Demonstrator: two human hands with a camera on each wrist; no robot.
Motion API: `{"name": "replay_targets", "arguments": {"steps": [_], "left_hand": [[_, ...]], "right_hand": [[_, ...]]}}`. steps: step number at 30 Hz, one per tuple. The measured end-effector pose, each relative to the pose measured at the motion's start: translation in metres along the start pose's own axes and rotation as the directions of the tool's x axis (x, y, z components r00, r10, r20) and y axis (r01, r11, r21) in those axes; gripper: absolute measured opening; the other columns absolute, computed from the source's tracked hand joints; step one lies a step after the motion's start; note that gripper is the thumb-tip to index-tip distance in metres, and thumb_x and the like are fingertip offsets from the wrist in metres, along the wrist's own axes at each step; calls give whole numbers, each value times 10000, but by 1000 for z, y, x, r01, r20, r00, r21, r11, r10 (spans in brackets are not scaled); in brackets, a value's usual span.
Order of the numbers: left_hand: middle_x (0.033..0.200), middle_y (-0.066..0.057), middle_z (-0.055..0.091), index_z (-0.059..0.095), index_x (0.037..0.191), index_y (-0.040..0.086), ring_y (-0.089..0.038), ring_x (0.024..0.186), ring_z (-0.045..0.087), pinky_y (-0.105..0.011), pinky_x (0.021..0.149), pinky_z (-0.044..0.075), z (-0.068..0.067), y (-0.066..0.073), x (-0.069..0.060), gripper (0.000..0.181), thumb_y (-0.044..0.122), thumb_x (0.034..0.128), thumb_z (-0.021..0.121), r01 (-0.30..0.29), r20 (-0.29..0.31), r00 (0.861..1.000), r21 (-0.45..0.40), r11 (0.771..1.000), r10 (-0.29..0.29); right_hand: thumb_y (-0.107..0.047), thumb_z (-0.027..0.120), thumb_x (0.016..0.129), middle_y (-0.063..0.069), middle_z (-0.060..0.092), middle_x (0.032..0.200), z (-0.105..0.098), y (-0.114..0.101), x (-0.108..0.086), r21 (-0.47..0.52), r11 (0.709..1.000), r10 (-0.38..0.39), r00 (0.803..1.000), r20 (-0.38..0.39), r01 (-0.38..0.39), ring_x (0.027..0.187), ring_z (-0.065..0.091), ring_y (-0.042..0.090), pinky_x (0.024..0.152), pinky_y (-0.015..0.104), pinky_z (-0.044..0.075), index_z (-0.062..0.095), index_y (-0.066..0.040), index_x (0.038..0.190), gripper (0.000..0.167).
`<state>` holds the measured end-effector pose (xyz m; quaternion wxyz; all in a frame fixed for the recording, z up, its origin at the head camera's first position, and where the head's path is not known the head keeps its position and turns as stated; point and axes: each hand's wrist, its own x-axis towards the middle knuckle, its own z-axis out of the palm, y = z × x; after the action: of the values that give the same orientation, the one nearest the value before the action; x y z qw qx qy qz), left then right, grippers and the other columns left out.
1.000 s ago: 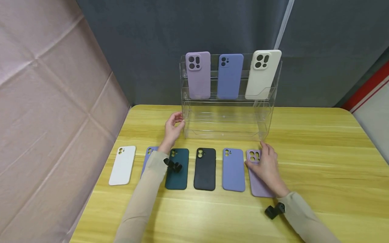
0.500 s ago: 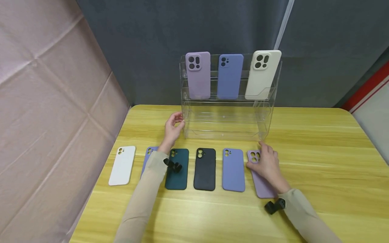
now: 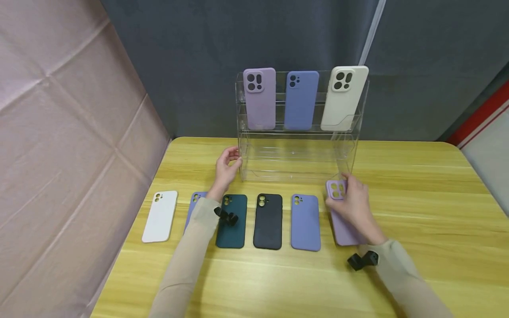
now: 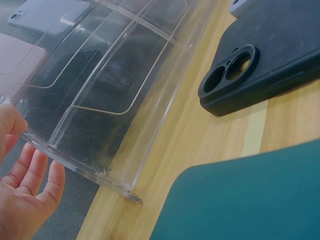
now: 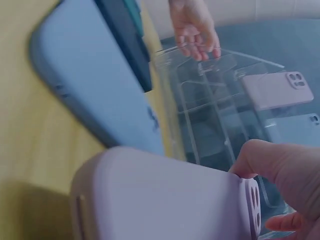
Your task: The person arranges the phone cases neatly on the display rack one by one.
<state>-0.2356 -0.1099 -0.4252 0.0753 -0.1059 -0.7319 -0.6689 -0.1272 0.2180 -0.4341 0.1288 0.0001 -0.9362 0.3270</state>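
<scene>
My right hand [image 3: 355, 204] grips the camera end of a light purple phone case [image 3: 345, 229] at the right end of the row. In the right wrist view the thumb of the right hand [image 5: 295, 175] lies on the purple case [image 5: 160, 200], whose lower end faces the camera. My left hand [image 3: 226, 170] holds the left side edge of the clear acrylic rack [image 3: 292, 171]; in the left wrist view the left hand's [image 4: 30, 185] thumb and fingers are around the edge of the rack [image 4: 120, 112]. Light purple [image 3: 260, 106], blue [image 3: 301, 106] and white [image 3: 343, 104] cases stand on its upper tier.
On the wooden table [image 3: 429, 198] lie a white case [image 3: 160, 217], a blue case partly under the left arm [image 3: 193, 205], a dark green case [image 3: 234, 229], a black case [image 3: 268, 225] and another blue case [image 3: 305, 225]. A grey curtain [image 3: 199, 66] hangs behind the rack.
My right hand has moved the light purple case away from me, towards the rack, and slightly right. The left hand and the rack have stayed in place.
</scene>
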Motion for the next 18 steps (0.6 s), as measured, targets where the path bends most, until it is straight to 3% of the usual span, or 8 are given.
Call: {"name": "replay_targets", "arguments": {"steps": [18], "left_hand": [[1120, -315, 512, 485, 1219, -142, -396, 1013, 501, -342, 880, 423, 0, -1, 0, 346, -95, 879, 526, -7, 0, 1000, 7, 1000, 7]], "right_hand": [[-51, 736, 608, 290, 537, 1011, -12, -46, 31, 84, 984, -146, 984, -97, 155, 862, 468, 378, 933, 513, 287, 433, 141, 1240, 727]]}}
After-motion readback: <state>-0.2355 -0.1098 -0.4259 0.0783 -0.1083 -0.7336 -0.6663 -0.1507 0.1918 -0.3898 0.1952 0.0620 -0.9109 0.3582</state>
